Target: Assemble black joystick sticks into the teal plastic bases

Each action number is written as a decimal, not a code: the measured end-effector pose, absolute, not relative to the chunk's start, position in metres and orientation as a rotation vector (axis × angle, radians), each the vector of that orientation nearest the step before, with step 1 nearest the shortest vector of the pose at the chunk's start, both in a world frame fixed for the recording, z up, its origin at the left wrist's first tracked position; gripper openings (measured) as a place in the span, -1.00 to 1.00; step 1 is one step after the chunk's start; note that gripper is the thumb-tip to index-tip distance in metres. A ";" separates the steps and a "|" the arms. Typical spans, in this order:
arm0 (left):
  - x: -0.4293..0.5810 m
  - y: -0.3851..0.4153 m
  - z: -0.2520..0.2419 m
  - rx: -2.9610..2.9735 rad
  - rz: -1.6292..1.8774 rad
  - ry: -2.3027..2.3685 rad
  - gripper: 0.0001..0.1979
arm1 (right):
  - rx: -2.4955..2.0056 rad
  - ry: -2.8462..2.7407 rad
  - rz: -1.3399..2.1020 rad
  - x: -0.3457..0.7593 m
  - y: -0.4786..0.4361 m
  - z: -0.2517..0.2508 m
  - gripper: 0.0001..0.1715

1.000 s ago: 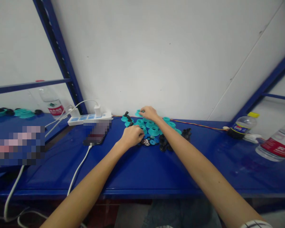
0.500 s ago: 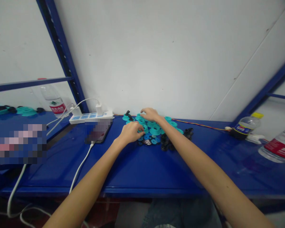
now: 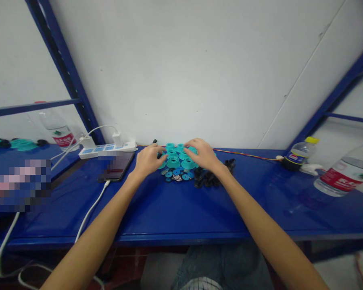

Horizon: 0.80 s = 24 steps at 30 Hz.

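Observation:
A tight cluster of teal plastic spools (image 3: 177, 159) lies on the blue table top (image 3: 175, 213), with small blue discs (image 3: 177, 172) and a few metal-looking pieces (image 3: 177, 177) at its front. My left hand (image 3: 148, 159) rests on the cluster's left edge, close to a small black part (image 3: 159, 155). My right hand (image 3: 199, 154) lies spread over the cluster's right side, its fingers apart. Neither hand visibly grips anything. A heap of black fittings (image 3: 207, 179) sits just below my right palm. My hands hide part of the spools.
A white power strip (image 3: 107, 150) and a phone (image 3: 116, 167) with a white cable lie left of the hands. A cola bottle (image 3: 298, 160) and a large water bottle (image 3: 339, 177) stand at right. A wire runs along the wall. Blue shelf uprights flank the white wall.
My hands have spread apart: the left moved to the cluster's left edge, the right to its right side. The head view has shifted slightly, and the pile looks tighter.

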<state>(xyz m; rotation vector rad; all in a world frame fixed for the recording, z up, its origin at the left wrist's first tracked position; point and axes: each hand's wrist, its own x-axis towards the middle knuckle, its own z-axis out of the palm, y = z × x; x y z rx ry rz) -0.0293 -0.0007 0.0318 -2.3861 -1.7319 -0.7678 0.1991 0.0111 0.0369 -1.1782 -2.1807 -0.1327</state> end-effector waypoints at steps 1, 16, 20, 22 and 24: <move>-0.033 0.000 0.034 -2.311 -0.771 -1.788 -0.62 | -1.183 -2.145 -0.133 0.203 0.007 0.034 -0.72; -0.036 0.009 0.017 -2.320 -0.340 -2.094 -0.45 | -1.233 -2.101 -0.184 0.199 -0.001 0.021 -0.73; -0.036 0.011 0.016 -2.319 -0.504 -2.020 -0.46 | -1.211 -2.107 -0.240 0.196 -0.002 0.018 -0.74; -0.034 0.011 0.016 -2.372 -0.695 -1.897 -0.46 | -1.169 -2.081 -0.289 0.194 -0.004 0.018 -0.76; -0.030 0.011 0.015 -2.486 -0.890 -1.714 -0.46 | -1.131 -2.032 -0.313 0.190 -0.007 0.020 -0.74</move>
